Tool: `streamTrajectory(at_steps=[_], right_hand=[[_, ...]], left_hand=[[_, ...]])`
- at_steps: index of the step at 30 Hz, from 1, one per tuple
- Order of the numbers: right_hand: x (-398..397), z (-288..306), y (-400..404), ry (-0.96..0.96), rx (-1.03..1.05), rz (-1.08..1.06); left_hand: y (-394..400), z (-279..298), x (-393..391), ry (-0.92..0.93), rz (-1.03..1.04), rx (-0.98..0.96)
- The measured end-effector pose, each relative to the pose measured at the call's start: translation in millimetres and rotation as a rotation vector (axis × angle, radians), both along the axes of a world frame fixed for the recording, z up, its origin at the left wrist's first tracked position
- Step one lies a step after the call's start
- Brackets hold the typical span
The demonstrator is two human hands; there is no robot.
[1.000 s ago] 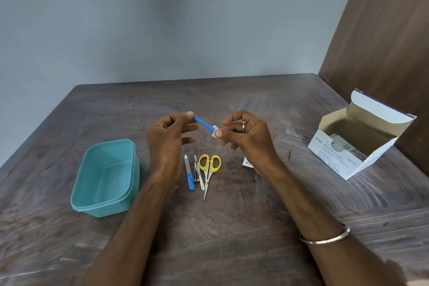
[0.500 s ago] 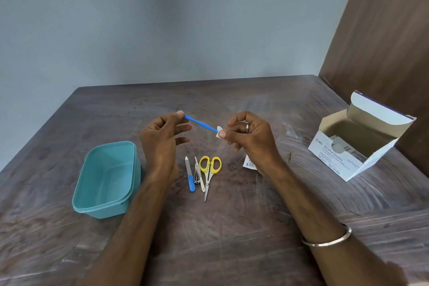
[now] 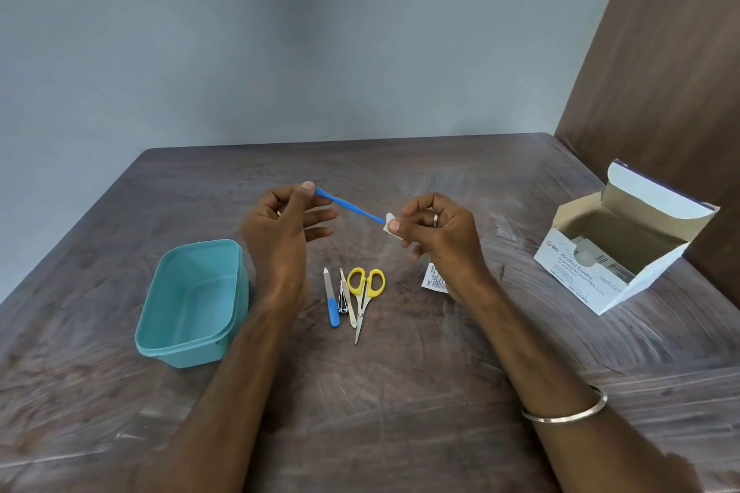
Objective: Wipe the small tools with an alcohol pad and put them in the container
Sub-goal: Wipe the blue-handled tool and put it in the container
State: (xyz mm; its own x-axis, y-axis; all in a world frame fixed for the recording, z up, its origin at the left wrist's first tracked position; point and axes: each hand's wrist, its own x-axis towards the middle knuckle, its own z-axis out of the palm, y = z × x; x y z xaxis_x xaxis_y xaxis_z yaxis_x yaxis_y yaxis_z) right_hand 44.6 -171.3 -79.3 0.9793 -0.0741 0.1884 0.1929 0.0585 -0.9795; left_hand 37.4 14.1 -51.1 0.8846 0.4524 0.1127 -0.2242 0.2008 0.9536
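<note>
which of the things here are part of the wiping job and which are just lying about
Part of the job:
- blue tool, held by the left hand
- alcohol pad, pinched in the right hand
- teal container
- nail file, small metal tools, yellow scissors, on the table

Lying about:
- torn wrapper
- open swab box

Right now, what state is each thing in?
teal container: open, empty.
swab box: flap open, packets inside.
blue stick tool: held off the table, its tip in the white pad.
left hand: pinching the tool's end.
right hand: pinching the pad.
yellow scissors: closed, lying flat.
</note>
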Motion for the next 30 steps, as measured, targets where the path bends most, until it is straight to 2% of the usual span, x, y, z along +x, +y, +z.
streamTrajectory(at_steps=[8,13,16,22,27,30], right_hand=[[0.8,-1.1,1.6,0.061,0.076,0.052],[1.1,-3.4,-0.2,0.071,0.092,0.083],[0.9,-3.0,-1.0,0.062,0.069,0.093],[-2.7,-1.5,-0.3,0.063,0.055,0.031],[-4.3,-0.3,-1.2,0.07,0.067,0.019],[-4.7,-1.1,-1.3,0.074,0.053,0.023]], left_hand=[[3.2,6.5,-21.6,-0.113,0.055,0.258],[22.5,16.2,-44.8,-0.183,0.204,0.413],[40.3,18.7,-57.5,-0.182,0.292,0.575],[80.1,20.9,-80.8,-0.141,0.367,0.73],[98.9,20.5,-101.1,-0.119,0.406,1.016],[106.4,21.0,-108.4,-0.112,0.397,0.979]])
